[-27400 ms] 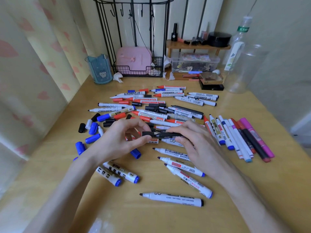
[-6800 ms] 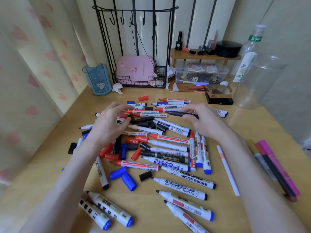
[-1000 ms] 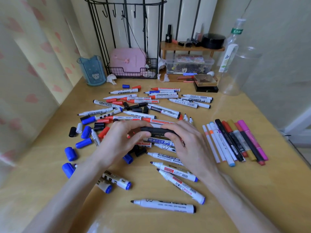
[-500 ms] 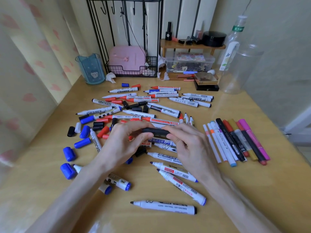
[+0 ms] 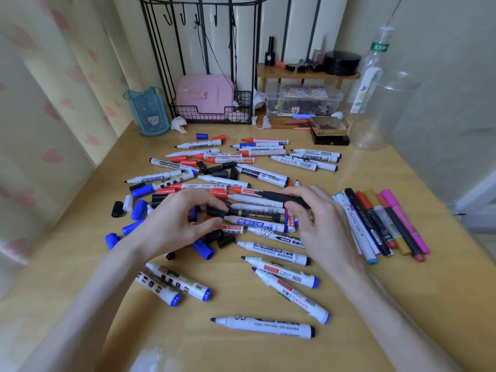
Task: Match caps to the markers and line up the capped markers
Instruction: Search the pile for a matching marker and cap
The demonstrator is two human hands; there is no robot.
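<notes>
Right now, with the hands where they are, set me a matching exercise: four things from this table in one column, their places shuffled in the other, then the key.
Things
1. black marker
2. teal cup
3. pink marker
4. white marker with a black tip

Places
A. back left corner of the table
B. lying apart, nearest the person
C. gripped by the right hand
D. outer right end of the lined-up row

Pairs: 1-C, 2-A, 3-D, 4-B
</notes>
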